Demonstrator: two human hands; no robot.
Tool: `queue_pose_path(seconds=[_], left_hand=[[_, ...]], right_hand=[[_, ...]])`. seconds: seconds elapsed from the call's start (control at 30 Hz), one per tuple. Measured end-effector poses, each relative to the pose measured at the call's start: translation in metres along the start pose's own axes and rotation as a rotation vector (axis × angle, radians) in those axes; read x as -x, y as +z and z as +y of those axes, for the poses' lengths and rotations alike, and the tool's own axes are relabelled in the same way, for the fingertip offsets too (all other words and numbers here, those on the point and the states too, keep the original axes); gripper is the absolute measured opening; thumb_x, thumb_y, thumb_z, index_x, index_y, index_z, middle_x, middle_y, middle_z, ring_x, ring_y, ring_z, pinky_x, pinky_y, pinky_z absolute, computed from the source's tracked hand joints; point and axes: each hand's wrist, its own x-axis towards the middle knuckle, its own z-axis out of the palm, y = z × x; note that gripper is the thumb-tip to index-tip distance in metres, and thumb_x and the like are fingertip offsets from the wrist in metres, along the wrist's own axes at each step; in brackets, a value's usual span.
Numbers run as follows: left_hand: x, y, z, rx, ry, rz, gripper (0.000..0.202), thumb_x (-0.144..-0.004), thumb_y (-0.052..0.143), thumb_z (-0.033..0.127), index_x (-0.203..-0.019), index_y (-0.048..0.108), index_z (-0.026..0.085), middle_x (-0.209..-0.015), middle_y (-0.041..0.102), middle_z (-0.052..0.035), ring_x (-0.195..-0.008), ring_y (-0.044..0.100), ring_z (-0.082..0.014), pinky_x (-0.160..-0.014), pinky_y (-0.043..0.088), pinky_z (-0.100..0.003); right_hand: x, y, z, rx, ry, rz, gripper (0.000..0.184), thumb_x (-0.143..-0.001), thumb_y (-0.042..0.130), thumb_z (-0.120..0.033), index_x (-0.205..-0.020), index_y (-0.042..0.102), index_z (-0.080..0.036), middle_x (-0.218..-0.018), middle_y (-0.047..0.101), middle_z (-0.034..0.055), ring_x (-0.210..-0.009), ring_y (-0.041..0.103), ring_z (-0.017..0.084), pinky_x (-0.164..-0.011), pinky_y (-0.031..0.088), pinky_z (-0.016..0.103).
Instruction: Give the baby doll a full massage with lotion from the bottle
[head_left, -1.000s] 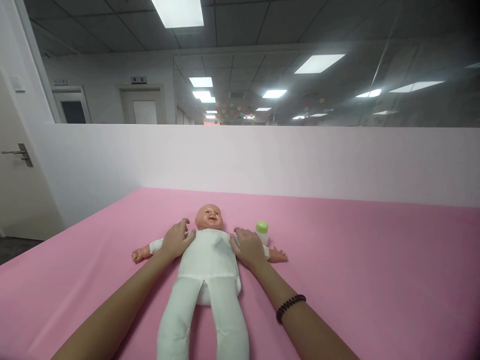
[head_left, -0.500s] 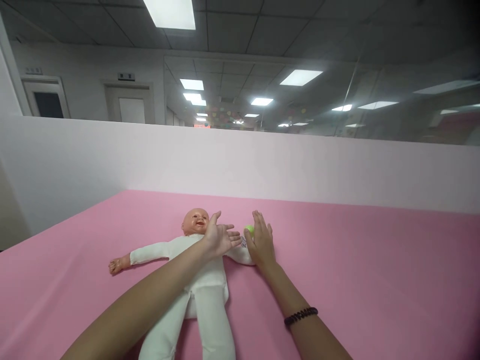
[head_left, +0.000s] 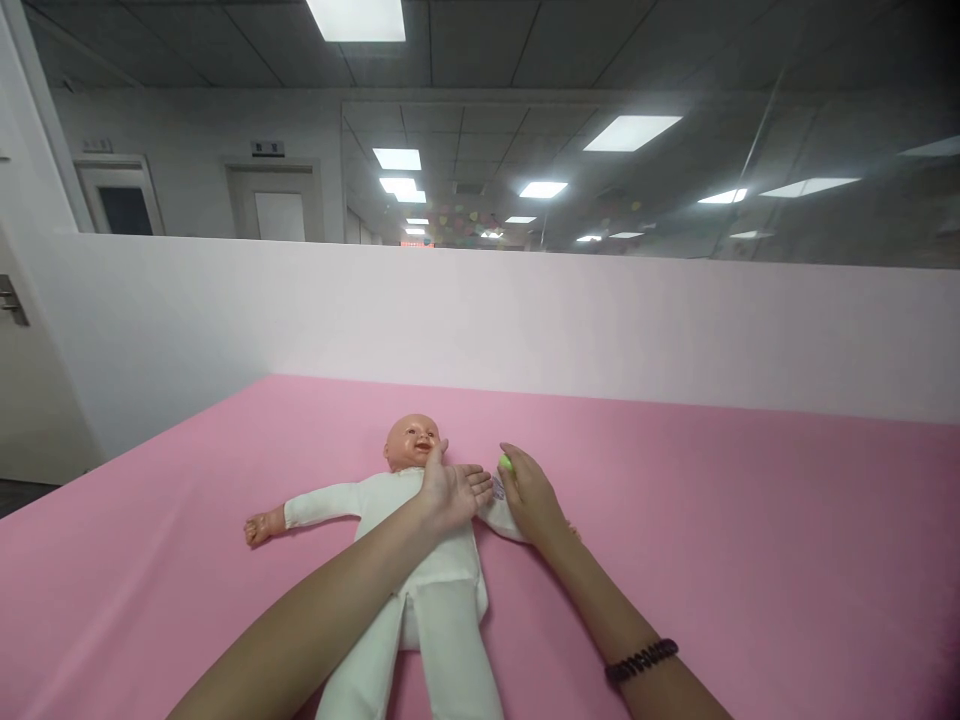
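One plastic-headed baby doll in white cloth [head_left: 424,520] is laid on the pink bench [head_left: 750,520] beneath the left hand [head_left: 450,492], fingers spread flat. One green-capped bottle [head_left: 505,462] is mostly covered by the right hand [head_left: 531,497], fingers curled; whether it is gripped cannot be told.

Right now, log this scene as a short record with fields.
surface: pink sheet, white wall behind
doll: on its back on the sheet, arms spread, white suit
left hand: open, over the doll's chest, thumb by its chin
right hand: over the doll's arm, curled over a bottle; only a bit of green shows
right grip: closed or not, cannot tell
wrist: dark bracelet on the right
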Motion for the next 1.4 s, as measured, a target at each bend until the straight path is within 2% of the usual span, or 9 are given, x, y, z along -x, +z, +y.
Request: queue_pose_path(seconds=[0.37,0.43,0.57,0.73,0.83,1.0,1.17,1.3,1.4], left_hand=[[0.0,-0.002,0.0,0.077,0.081,0.02,0.088,-0.087,0.034,0.057,-0.151,0.019,-0.003,-0.159,0.022,-0.0205,-0.144,0.032,-0.0277,-0.092,0.054,-0.029],[0.0,-0.003,0.0,0.084,0.078,0.017,0.088,-0.087,0.034,0.057,-0.151,0.021,-0.003,-0.159,0.024,-0.021,-0.142,0.035,-0.0276,-0.089,0.055,-0.028],[-0.002,-0.004,0.0,0.089,0.09,0.013,0.088,-0.087,0.034,0.057,-0.15,0.022,-0.004,-0.156,0.029,-0.0231,-0.141,0.037,-0.0279,-0.088,0.056,-0.028],[0.0,-0.004,-0.001,0.098,0.097,0.029,0.086,-0.088,0.033,0.056,-0.149,0.024,-0.004,-0.154,0.032,-0.024,-0.14,0.039,-0.0287,-0.087,0.057,-0.029],[0.001,-0.001,-0.002,0.109,0.102,0.044,0.085,-0.089,0.033,0.055,-0.148,0.026,-0.005,-0.154,0.033,-0.0239,-0.138,0.041,-0.0291,-0.082,0.058,-0.028],[0.001,-0.001,-0.002,0.116,0.111,0.05,0.082,-0.09,0.033,0.057,-0.142,0.037,-0.007,-0.142,0.046,-0.0255,-0.123,0.055,-0.0287,-0.078,0.058,-0.028],[0.0,-0.004,-0.002,0.132,0.094,0.017,0.077,-0.091,0.035,0.058,-0.139,0.042,-0.003,-0.135,0.052,-0.0242,-0.106,0.062,-0.0253,-0.075,0.057,-0.028],[0.0,-0.005,-0.002,0.124,0.092,-0.03,0.08,-0.091,0.034,0.06,-0.138,0.042,-0.004,-0.134,0.053,-0.0244,-0.105,0.063,-0.0249,-0.075,0.057,-0.028],[0.0,-0.004,-0.002,0.106,0.098,-0.017,0.081,-0.091,0.033,0.06,-0.139,0.04,-0.005,-0.137,0.052,-0.0247,-0.111,0.062,-0.0264,-0.08,0.057,-0.029]], right_hand=[[0.004,0.007,-0.011,0.04,-0.041,-0.028,0.049,-0.1,0.032,-0.037,-0.135,0.052,-0.009,-0.137,0.054,0.0152,-0.13,0.05,0.025,-0.108,0.046,0.045],[0.005,0.003,-0.015,0.046,-0.038,-0.003,0.053,-0.1,0.034,-0.039,-0.142,0.045,-0.009,-0.143,0.048,0.0155,-0.137,0.042,0.027,-0.112,0.041,0.048],[0.003,-0.013,-0.034,0.051,-0.014,0.171,0.065,-0.1,0.035,-0.042,-0.156,0.016,-0.014,-0.158,0.026,0.0126,-0.15,0.016,0.027,-0.12,0.024,0.054],[0.001,-0.025,-0.055,0.114,0.013,0.249,0.071,-0.101,0.032,-0.045,-0.157,0.002,-0.015,-0.161,0.013,0.0135,-0.151,0.008,0.029,-0.12,0.016,0.059],[0.004,-0.018,-0.051,0.179,0.035,0.177,0.071,-0.101,0.027,-0.048,-0.156,0.008,-0.007,-0.16,0.013,0.0166,-0.15,0.008,0.031,-0.119,0.015,0.061],[0.008,-0.001,-0.036,0.199,0.053,-0.163,0.07,-0.101,0.023,-0.052,-0.148,0.035,-0.002,-0.152,0.035,0.0191,-0.145,0.027,0.033,-0.118,0.022,0.06],[0.007,-0.006,-0.041,0.159,0.055,0.018,0.07,-0.101,0.025,-0.051,-0.155,0.018,-0.007,-0.158,0.024,0.0167,-0.15,0.013,0.031,-0.119,0.02,0.06],[0.005,-0.013,-0.047,0.102,-0.011,0.177,0.073,-0.101,0.029,-0.049,-0.157,0.003,-0.01,-0.16,0.014,0.0168,-0.151,0.007,0.03,-0.119,0.021,0.059],[0.005,-0.009,-0.045,0.109,-0.021,0.049,0.069,-0.101,0.028,-0.049,-0.154,0.021,-0.005,-0.156,0.025,0.0201,-0.149,0.016,0.032,-0.118,0.025,0.057]])
